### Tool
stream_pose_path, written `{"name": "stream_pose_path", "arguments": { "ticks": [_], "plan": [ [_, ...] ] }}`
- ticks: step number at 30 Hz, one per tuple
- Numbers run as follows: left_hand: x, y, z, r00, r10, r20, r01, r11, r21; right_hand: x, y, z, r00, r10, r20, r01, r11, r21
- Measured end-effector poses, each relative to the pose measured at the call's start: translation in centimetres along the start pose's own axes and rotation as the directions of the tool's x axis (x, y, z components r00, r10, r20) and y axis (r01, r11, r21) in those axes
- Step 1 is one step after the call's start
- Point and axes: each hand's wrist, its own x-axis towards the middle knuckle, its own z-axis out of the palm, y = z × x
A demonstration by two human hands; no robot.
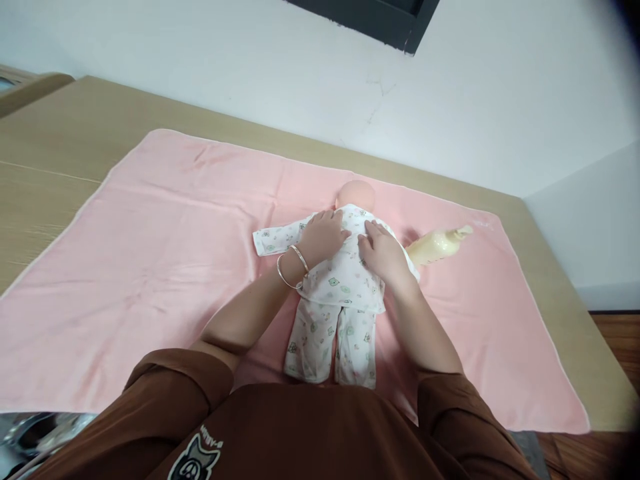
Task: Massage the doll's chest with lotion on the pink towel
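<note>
A baby doll (356, 195) lies on a pink blanket (165, 267), its bald head toward the wall and its face not visible. It wears a white patterned top (340, 283) and matching trousers (313, 340). My left hand (324, 235), with a silver bangle at the wrist, rests flat on the upper left of the top, fingers extended. On the upper right of the top lies my right hand (383, 250), its fingers also stretched out. Both hands touch the cloth and grip nothing. A pale yellow bottle (437, 245) lies on its side just right of the doll.
Under the blanket is a wooden table (125, 107), pushed up to a white wall (200, 60). A dark frame (380, 20) is set in the wall above. At the far left stands a wooden edge of other furniture (35, 90).
</note>
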Motion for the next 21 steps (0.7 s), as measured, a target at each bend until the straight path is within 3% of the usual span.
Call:
{"name": "stream_pose_path", "arguments": {
  "ticks": [7,15,21],
  "plan": [
    [0.9,-0.8,1.4,0.999,-0.041,-0.027,0.042,0.999,0.011,1.0,0.2,2.2,0.984,0.036,-0.173,-0.040,0.999,-0.020],
    [1.0,-1.0,2.5,0.986,-0.119,-0.115,0.120,0.993,-0.001,2.1,1.3,3.2,0.996,-0.011,-0.085,0.004,0.997,-0.081],
    [1.1,0.0,2.3,0.988,-0.009,-0.154,0.008,1.000,-0.001,1.6,0.3,2.6,0.987,-0.070,-0.147,0.050,0.989,-0.137]
  ]
}}
